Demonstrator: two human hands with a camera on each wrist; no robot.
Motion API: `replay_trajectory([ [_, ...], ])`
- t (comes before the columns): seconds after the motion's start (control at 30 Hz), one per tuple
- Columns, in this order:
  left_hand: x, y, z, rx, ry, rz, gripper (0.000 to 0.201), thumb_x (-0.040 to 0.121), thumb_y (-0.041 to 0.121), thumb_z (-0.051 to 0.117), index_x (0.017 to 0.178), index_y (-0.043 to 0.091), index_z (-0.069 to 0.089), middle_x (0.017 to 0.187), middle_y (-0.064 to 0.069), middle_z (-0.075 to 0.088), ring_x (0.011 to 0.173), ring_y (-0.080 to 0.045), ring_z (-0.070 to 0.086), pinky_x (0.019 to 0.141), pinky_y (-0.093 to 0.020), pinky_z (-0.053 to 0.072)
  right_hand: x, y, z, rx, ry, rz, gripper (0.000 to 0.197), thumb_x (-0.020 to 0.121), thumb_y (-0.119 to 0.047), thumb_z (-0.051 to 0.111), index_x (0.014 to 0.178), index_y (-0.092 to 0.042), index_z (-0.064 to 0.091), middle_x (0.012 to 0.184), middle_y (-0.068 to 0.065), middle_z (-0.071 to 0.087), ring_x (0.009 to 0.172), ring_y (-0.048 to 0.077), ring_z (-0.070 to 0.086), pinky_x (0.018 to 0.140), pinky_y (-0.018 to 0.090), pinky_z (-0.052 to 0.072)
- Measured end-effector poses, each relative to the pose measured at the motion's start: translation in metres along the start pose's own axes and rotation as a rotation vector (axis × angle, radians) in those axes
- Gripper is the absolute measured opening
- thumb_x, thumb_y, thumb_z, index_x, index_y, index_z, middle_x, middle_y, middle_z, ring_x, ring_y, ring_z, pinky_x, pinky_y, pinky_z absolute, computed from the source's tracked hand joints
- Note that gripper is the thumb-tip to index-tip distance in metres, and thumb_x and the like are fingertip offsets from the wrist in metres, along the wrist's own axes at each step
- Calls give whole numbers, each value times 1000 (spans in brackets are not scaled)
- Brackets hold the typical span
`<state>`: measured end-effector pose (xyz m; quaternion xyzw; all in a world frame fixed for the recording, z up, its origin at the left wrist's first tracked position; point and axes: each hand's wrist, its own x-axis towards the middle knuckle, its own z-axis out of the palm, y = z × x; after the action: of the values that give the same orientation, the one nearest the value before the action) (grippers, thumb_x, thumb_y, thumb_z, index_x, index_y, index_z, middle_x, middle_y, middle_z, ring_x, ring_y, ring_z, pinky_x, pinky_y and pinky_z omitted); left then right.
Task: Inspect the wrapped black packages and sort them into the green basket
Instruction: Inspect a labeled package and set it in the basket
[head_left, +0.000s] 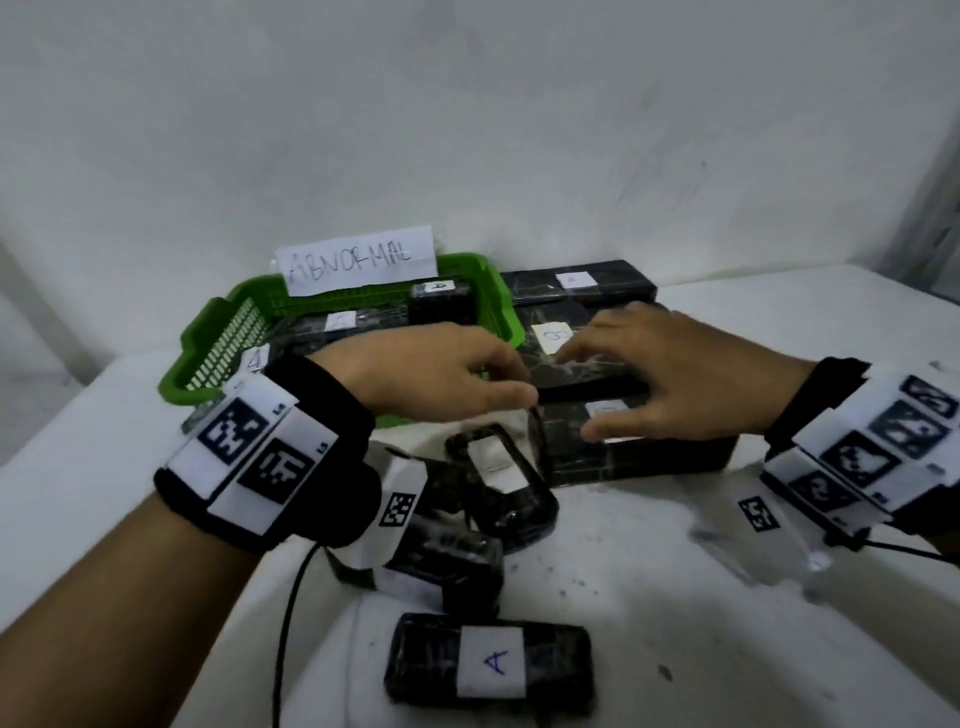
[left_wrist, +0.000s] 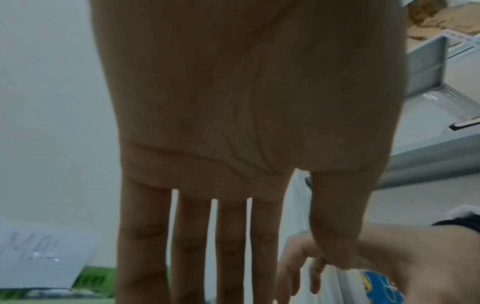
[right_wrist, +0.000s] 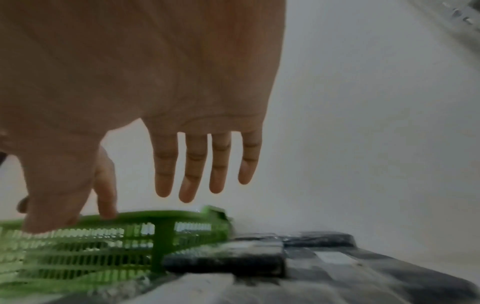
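A green basket stands at the back left with several black wrapped packages inside. Right of it is a stack of black packages; the top one bears a white label. My left hand hovers at that package's left end and my right hand over its right part. Both have relaxed fingers and hold nothing. The left wrist view shows straight fingers. In the right wrist view the fingers hang above the basket and the stack.
A paper sign reading ABNORMAL stands on the basket's far rim. Three small black packages lie on the white table in front, one labelled A. A black cable hangs from my left wrist. A wall rises close behind.
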<state>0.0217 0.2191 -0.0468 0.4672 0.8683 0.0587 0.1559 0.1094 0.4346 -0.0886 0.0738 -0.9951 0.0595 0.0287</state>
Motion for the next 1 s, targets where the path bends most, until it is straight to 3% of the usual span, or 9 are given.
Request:
replay_trajectory([
  [0.07, -15, -11, -5, -20, 31, -19, 40, 96, 53, 49, 127, 32, 62, 127, 15, 61, 113, -5, 57, 102, -34, 46, 6, -25, -7, 67, 7, -83, 64, 74, -72, 61, 127, -36, 59, 115, -16, 59, 107, 7, 50, 94, 36, 47],
  [0.2, -44, -35, 2, -3, -52, -130, 40, 91, 56, 56, 126, 38, 59, 125, 21, 59, 110, -1, 58, 98, -27, 46, 22, -77, -3, 35, -164, -195, 54, 74, -78, 59, 111, -39, 66, 100, -20, 61, 96, 3, 55, 86, 35, 51],
  [0.3, -62, -55, 17, 11, -168, -233, 55, 81, 60, 68, 130, 41, 50, 127, 23, 54, 112, -3, 56, 93, -27, 47, 34, -104, 16, -21, -270, -242, 59, 66, -87, 59, 87, -33, 67, 85, -15, 67, 80, 6, 61, 73, 36, 55],
  [0.4, -70, -69, 32, -32, -245, -298, 69, 75, 49, 80, 133, 38, 46, 127, 16, 54, 114, -10, 57, 95, -32, 50, 42, -119, 27, -77, -311, -230, 63, 60, -87, 67, 76, -25, 65, 71, -11, 66, 68, 7, 61, 59, 27, 46],
  [0.53, -75, -84, 45, -61, -242, -285, 62, 78, 34, 81, 131, 34, 49, 122, 13, 61, 105, -14, 60, 73, -23, 48, 40, -124, 19, -78, -241, -214, 49, 70, -76, 69, 82, -30, 64, 77, -14, 67, 71, 2, 60, 66, 29, 51],
  [0.7, -89, -102, 47, -243, -104, -159, 35, 85, 32, 76, 117, 34, 62, 107, 15, 66, 98, -12, 65, 92, -39, 52, 38, -119, 8, -37, -206, -198, 38, 78, -71, 63, 92, -37, 61, 89, -22, 69, 70, -5, 57, 72, 27, 52],
  [0.77, -95, -110, 45, -342, -45, -139, 32, 87, 32, 75, 117, 32, 63, 105, 12, 68, 93, -16, 68, 89, -41, 55, 43, -113, 5, 36, -195, -186, 39, 77, -74, 61, 97, -41, 60, 91, -26, 68, 77, -11, 58, 71, 23, 51],
  [0.87, -102, -119, 40, -522, 40, -92, 28, 91, 30, 71, 117, 22, 67, 106, -4, 71, 91, -24, 69, 78, -33, 58, 47, -107, -1, 135, -170, -180, 49, 68, -77, 67, 103, -44, 59, 98, -25, 64, 87, -14, 56, 67, 12, 43],
  [1.0, -109, -123, 34, -657, 212, -74, 38, 89, 40, 59, 117, 16, 68, 106, -9, 70, 85, -15, 65, 70, -31, 57, 50, -102, -3, 299, -101, -170, 53, 64, -75, 70, 108, -49, 59, 106, -23, 66, 88, -8, 61, 70, 16, 45],
])
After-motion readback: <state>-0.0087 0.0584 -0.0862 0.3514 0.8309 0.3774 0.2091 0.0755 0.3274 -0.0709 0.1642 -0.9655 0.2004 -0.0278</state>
